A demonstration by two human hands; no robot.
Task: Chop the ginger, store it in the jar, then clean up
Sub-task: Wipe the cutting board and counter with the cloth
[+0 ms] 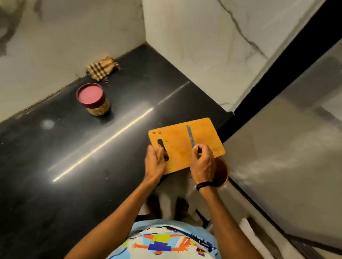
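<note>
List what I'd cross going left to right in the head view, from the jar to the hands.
Red-lidded jar → left hand, gripping the cutting board by its slot → right hand, holding the knife. The checked cloth overlaps the jar's span, so it is left out.

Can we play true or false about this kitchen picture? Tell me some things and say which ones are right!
1. The left hand grips the cutting board by its handle slot. True.
2. The jar has its lid off. False: the red lid is on it.
3. The right hand holds a knife over the board. True.
4. The checked cloth lies on the board. False: it lies in the corner of the counter, against the wall.
</note>
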